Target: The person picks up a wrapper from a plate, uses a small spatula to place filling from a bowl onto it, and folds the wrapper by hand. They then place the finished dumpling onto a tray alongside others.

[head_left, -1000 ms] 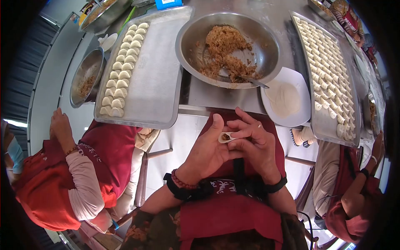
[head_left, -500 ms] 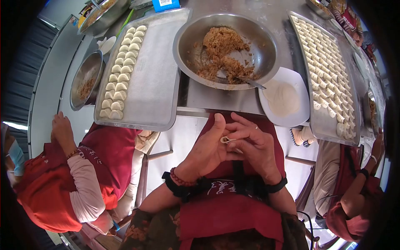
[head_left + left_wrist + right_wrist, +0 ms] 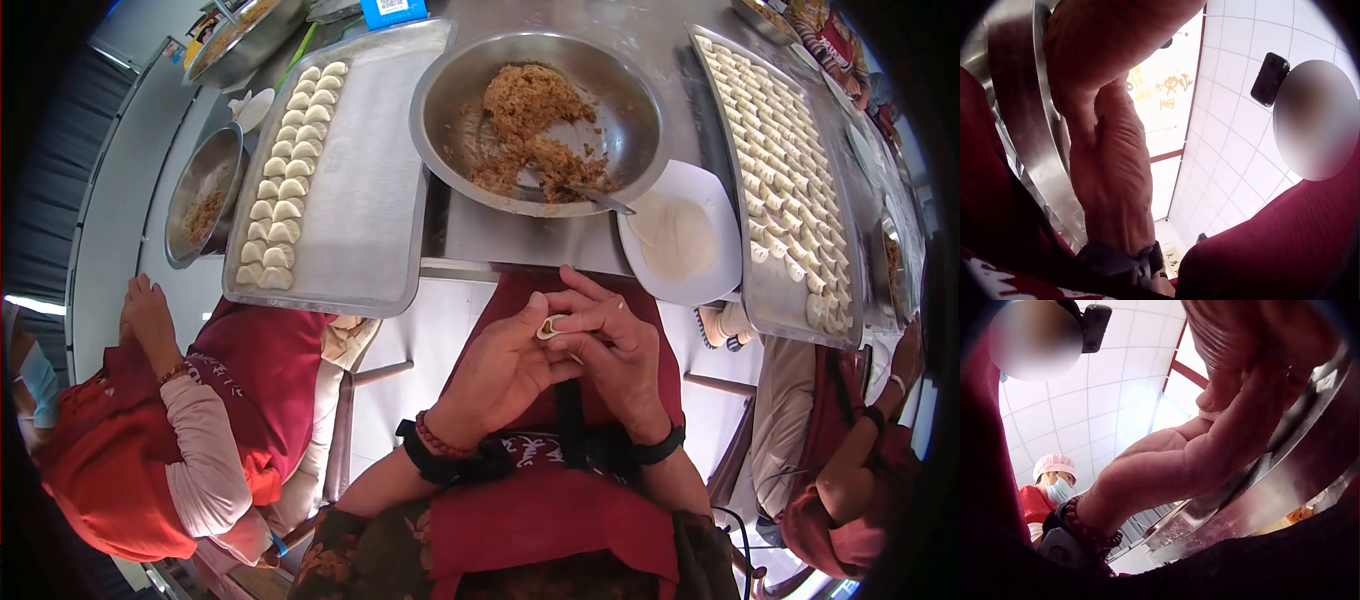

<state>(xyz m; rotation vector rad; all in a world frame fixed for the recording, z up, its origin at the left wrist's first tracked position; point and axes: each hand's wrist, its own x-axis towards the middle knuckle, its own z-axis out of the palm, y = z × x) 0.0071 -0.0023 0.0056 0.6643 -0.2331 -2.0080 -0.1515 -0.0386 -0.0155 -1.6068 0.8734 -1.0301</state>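
Observation:
In the head view, a small pale dumpling (image 3: 549, 327) sits between both hands in front of my apron. Its wrapper is folded over, and a bit of brown filling shows at the open end. My left hand (image 3: 497, 375) holds it from the left, thumb tip at its edge. From the other side my right hand (image 3: 617, 355) pinches it between thumb and forefinger, with the other fingers spread beyond. Most of the dumpling is hidden by the fingers. The wrist views show the left hand (image 3: 1166, 459) and right hand (image 3: 1116, 156) close together, the dumpling mostly covered.
Ahead stands a steel bowl (image 3: 633, 110) of brown filling with a spoon (image 3: 608, 200). Beside it, a white plate (image 3: 640, 262) bears round wrappers (image 3: 680, 235). Trays of dumplings stand left (image 3: 370, 200) and right (image 3: 780, 322). People sit on both sides.
The wrapper, first lying more open with filling showing, is now folded narrower. My left thumb has come down from upright to the dumpling's edge. Right thumb and forefinger stay on it.

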